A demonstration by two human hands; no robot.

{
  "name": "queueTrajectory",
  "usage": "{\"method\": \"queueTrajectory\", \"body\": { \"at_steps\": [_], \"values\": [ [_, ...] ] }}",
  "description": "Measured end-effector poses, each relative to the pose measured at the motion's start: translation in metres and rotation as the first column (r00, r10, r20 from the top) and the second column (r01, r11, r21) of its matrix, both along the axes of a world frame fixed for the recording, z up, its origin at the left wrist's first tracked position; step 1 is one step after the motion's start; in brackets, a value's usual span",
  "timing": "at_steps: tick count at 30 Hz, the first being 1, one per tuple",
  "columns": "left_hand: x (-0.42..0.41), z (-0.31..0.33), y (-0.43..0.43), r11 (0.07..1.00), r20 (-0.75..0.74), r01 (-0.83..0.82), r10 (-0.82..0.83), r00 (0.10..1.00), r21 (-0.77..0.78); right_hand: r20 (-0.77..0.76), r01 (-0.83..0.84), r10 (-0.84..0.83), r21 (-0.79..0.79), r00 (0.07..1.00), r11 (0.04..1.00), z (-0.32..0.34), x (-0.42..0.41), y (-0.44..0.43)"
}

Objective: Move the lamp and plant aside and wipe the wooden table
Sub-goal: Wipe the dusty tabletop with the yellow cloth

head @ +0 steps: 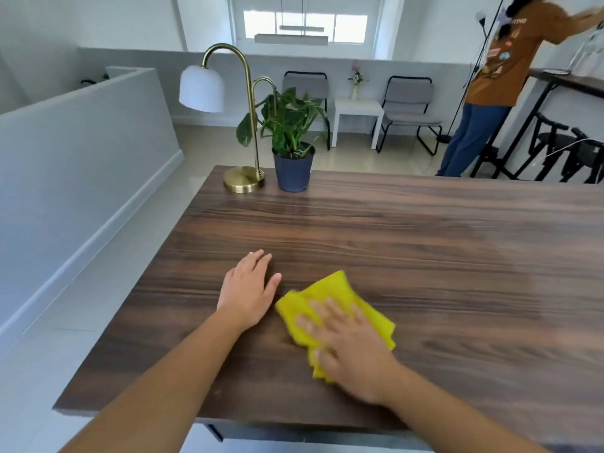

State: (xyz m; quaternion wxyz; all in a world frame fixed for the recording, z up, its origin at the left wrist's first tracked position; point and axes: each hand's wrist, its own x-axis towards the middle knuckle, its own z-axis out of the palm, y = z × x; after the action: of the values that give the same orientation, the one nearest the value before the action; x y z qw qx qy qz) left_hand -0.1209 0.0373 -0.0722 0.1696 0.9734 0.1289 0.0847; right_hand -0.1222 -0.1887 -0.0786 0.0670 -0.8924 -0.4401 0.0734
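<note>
A brass lamp (244, 178) with a white shade stands at the far left corner of the dark wooden table (441, 250). Right beside it is a green plant in a dark blue pot (293, 173). My left hand (248, 289) lies flat on the table, fingers apart, holding nothing. Just to its right, my right hand (349, 351) presses flat on a yellow cloth (330, 289) spread on the wood; the hand is blurred by motion. The cloth's far part sticks out beyond my fingers.
A grey half wall (81, 152) runs along the left of the table. Behind the table are two grey chairs (408, 109) and a small white side table (358, 109). A person in an orange shirt (500, 70) stands at a high table at the far right.
</note>
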Motion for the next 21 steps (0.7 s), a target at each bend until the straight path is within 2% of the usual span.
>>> {"method": "queueTrajectory", "body": {
  "at_steps": [1, 2, 3, 4, 6, 8, 10, 11, 12, 14, 16, 17, 18, 19, 21],
  "values": [
    [0.002, 0.000, -0.011, 1.000, 0.008, 0.009, -0.009, 1.000, -0.009, -0.059, -0.173, 0.174, 0.025, 0.983, 0.985, -0.001, -0.015, -0.004],
    [0.003, 0.001, -0.023, 1.000, 0.016, 0.015, -0.015, 1.000, -0.023, -0.108, -0.264, 0.268, 0.056, 0.957, 0.963, 0.001, -0.022, -0.014],
    [0.003, 0.001, -0.032, 0.999, 0.023, 0.016, -0.015, 1.000, -0.042, -0.132, -0.272, 0.280, 0.077, 0.951, 0.959, 0.004, -0.017, -0.027],
    [0.003, 0.002, -0.039, 0.998, 0.024, 0.012, -0.011, 1.000, -0.062, -0.117, -0.207, 0.215, 0.080, 0.970, 0.975, 0.006, -0.005, -0.042],
    [0.001, 0.002, -0.049, 0.996, 0.006, -0.003, 0.004, 1.000, -0.084, -0.046, 0.082, -0.080, 0.051, 0.996, 0.995, 0.007, 0.026, -0.077],
    [-0.004, -0.001, -0.061, 0.998, -0.031, -0.004, 0.002, 1.000, -0.058, 0.011, 0.433, -0.433, -0.013, 0.901, 0.901, 0.014, 0.054, -0.112],
    [-0.008, -0.007, -0.073, 1.000, -0.063, 0.005, -0.005, 0.998, 0.001, 0.013, 0.601, -0.601, -0.043, 0.799, 0.798, 0.017, 0.062, -0.127],
    [-0.010, -0.010, -0.075, 1.000, -0.073, 0.003, -0.001, 0.997, 0.025, 0.016, 0.601, -0.601, -0.063, 0.799, 0.797, 0.017, 0.058, -0.123],
    [-0.011, -0.011, -0.077, 0.999, -0.076, -0.003, 0.006, 0.997, 0.041, 0.026, 0.536, -0.536, -0.089, 0.844, 0.840, 0.016, 0.049, -0.117],
    [-0.010, -0.011, -0.077, 0.998, -0.062, -0.017, 0.021, 0.998, 0.062, 0.068, 0.211, -0.208, -0.040, 0.976, 0.977, 0.008, 0.015, -0.099],
    [-0.010, -0.010, -0.076, 0.997, -0.052, -0.027, 0.031, 0.998, 0.072, 0.089, -0.127, 0.123, 0.039, 0.988, 0.991, 0.003, -0.023, -0.092],
    [-0.011, -0.010, -0.077, 0.996, -0.050, -0.030, 0.034, 0.998, 0.079, 0.012, -0.191, 0.190, 0.053, 0.982, 0.980, 0.003, -0.031, -0.097],
    [-0.011, -0.010, -0.077, 0.996, -0.049, -0.031, 0.036, 0.998, 0.086, -0.057, -0.173, 0.177, 0.071, 0.983, 0.982, 0.004, -0.027, -0.107],
    [-0.012, -0.010, -0.078, 0.995, -0.050, -0.032, 0.036, 0.998, 0.090, -0.083, -0.091, 0.096, 0.060, 0.992, 0.994, 0.003, -0.017, -0.121],
    [-0.012, -0.010, -0.077, 0.995, -0.052, -0.034, 0.039, 0.998, 0.089, -0.022, 0.210, -0.210, 0.019, 0.978, 0.977, 0.002, 0.009, -0.158]
  ]
}}
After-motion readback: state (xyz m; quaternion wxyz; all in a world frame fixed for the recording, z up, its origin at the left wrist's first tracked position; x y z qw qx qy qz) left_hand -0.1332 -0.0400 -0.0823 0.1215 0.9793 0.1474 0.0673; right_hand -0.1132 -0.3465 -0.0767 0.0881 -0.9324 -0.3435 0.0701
